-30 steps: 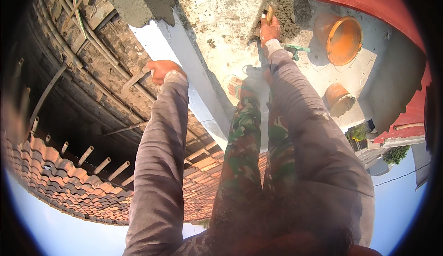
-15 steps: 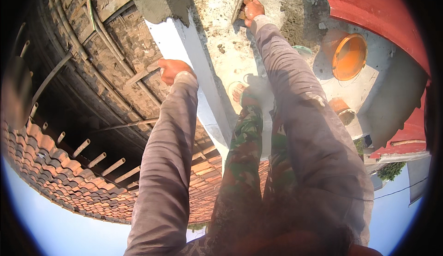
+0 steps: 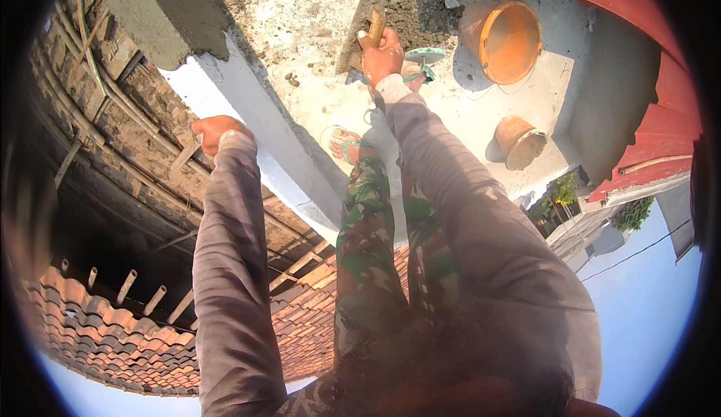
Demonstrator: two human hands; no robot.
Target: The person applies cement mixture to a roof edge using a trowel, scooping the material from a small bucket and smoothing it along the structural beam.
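My right hand [image 3: 381, 56] grips the wooden handle of a trowel [image 3: 351, 47], whose flat blade lies on rough concrete [image 3: 278, 4] beside grey wet mortar [image 3: 417, 19]. My left hand [image 3: 219, 133] is curled over the outer edge of a long ledge [image 3: 274, 154], white-painted with grey plaster [image 3: 161, 11] on its far part. My sandaled left foot [image 3: 347, 146] stands beside that ledge; the other sandal [image 3: 424, 58] shows partly behind my right hand.
An orange bucket [image 3: 511, 41] and a smaller bucket [image 3: 520, 143] sit at the right, near a curved red panel [image 3: 661, 146]. Left of the ledge, a drop shows bamboo poles and boards [image 3: 113, 101], above a tiled roof [image 3: 113, 338] in the picture. A wire runs at the lower right.
The view has shifted, so the scene sits further left. My right hand with the trowel went forward, then came back toward me. My left hand stays on the ledge.
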